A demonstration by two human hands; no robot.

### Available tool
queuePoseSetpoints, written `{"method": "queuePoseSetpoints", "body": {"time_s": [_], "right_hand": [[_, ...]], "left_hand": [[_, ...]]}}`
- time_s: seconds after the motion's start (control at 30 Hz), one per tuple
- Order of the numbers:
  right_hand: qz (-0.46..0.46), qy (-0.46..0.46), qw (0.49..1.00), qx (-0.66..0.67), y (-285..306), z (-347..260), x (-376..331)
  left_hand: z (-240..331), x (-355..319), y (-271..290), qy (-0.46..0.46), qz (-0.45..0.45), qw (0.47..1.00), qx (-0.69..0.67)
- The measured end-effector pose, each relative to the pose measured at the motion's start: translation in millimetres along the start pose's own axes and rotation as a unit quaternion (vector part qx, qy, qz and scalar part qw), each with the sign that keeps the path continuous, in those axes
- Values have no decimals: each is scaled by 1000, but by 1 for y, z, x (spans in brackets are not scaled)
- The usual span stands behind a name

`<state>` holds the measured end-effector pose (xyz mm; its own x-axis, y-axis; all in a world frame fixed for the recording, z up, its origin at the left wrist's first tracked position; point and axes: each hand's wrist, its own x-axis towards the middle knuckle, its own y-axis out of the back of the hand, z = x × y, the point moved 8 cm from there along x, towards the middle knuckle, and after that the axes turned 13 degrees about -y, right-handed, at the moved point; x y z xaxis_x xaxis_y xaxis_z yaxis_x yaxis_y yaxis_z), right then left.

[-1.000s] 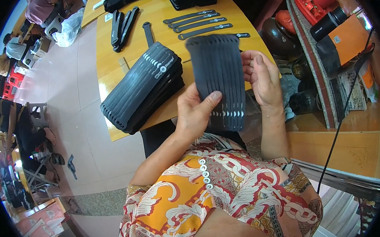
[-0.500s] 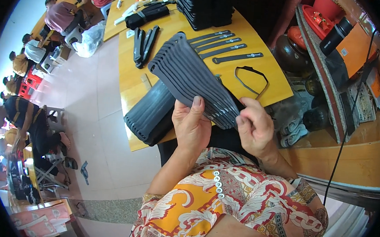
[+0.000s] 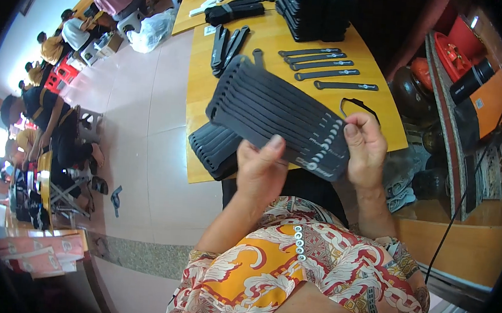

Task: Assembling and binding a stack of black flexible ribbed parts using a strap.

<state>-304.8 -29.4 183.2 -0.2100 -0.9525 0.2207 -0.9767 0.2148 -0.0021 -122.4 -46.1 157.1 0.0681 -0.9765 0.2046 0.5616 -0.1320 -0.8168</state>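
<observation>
A fanned bundle of black hook-and-loop straps (image 3: 277, 109) is spread between my hands, with slotted ends at the upper left and white-printed ends at the lower right. My left hand (image 3: 260, 171) grips the bundle's lower edge, its thumb on top and its fingers hidden beneath. At the printed ends, my right hand (image 3: 369, 150) is closed on the edge, thumb bent against the fingers. Below the bundle, a second pile of black straps (image 3: 215, 149) lies on the table's near edge, partly covered. Several single straps (image 3: 346, 86) lie in a row beyond my right hand.
On the yellow table (image 3: 198, 103) stand tall black strap stacks (image 3: 313, 15), a small strap bundle (image 3: 228, 47) and a dark wrapped bundle (image 3: 235, 11). A thin black loop (image 3: 362, 103) lies near my right hand. A cluttered shelf (image 3: 446, 118) flanks the right; people sit far left.
The bundle has turned flatter and fanned wider, showing more of the printed ends. My right hand has moved up along its right edge. The whole view has shifted, moving the table rightward.
</observation>
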Motion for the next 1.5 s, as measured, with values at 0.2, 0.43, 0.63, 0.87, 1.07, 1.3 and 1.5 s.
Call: {"method": "queuePoseSetpoints", "body": {"time_s": [0.2, 0.43, 0.63, 0.87, 1.07, 1.3, 1.5], "right_hand": [[-97, 4, 990, -106, -3, -11, 47], [-223, -142, 953, 150, -45, 16, 87], [-259, -81, 959, 85, -77, 12, 120], [-197, 0, 969, -152, -105, -5, 135], [-211, -21, 951, -226, -112, 17, 130], [-169, -18, 947, -274, -113, 26, 125], [-173, 10, 936, -307, -114, 27, 125]], "left_hand": [[69, 46, 36, 22, -5, 998, 65], [106, 49, 62, -42, -1, 964, 263], [132, 52, 61, -142, 83, 927, 336], [153, 45, 75, -75, 70, 867, 487], [139, 22, 86, -11, 105, 846, 522], [139, 14, 89, -14, 117, 843, 525], [139, 14, 94, -48, 119, 854, 504]]}}
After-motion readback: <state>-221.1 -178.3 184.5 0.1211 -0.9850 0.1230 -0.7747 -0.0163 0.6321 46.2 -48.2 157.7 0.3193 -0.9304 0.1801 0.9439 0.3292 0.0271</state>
